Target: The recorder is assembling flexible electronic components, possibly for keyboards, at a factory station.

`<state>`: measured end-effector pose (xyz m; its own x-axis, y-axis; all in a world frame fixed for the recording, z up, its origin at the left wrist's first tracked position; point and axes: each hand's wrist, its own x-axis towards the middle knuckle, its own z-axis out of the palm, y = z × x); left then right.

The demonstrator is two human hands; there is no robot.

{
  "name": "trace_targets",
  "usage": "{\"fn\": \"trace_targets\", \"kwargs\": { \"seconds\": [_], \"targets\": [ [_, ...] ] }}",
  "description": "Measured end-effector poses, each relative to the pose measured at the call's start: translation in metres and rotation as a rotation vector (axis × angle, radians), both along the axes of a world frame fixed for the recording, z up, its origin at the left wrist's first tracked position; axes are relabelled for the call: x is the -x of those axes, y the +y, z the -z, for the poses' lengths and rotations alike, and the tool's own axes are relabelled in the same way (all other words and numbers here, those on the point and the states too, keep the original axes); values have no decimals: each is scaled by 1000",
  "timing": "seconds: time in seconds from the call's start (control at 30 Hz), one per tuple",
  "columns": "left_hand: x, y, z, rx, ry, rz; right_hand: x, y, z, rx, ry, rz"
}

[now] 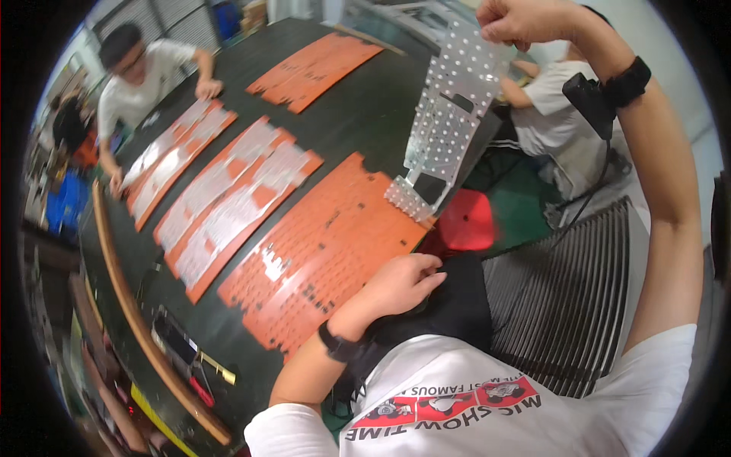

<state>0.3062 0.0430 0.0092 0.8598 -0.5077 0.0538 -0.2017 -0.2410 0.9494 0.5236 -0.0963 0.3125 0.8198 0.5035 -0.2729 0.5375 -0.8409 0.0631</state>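
High at the upper right, my right hand (525,21) is closed in a pinch on the top end of a clear plastic sheet (440,128). The sheet hangs down at a tilt, covered in rows of whitish dots, with a few rectangular cut-outs. Its lower end is over the right edge of an orange perforated panel (324,244) lying on the dark table. Near my lap, beside that panel's near edge, my left hand (403,285) has loosely bent fingers, the thumb apart, and nothing visible in them.
Further left lie orange panels (234,202) partly covered with pale pieces. A co-worker (148,84) touches another panel (179,160); one more panel (314,70) lies at the far side. A red stool (466,221) and a second person (560,107) are at right. Tools (186,350) lie near a wooden rail (141,320).
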Motion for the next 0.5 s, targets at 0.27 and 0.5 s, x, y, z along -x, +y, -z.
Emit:
{"fn": "trace_targets", "kwargs": {
  "seconds": [0.27, 0.5],
  "targets": [
    [-101, -156, -9, 115, -246, 205, 86, -106, -112, -188, -315, 509],
    [-118, -265, -105, 236, -729, 304, 253, -252, -182, -536, -583, 858]
  ]
}}
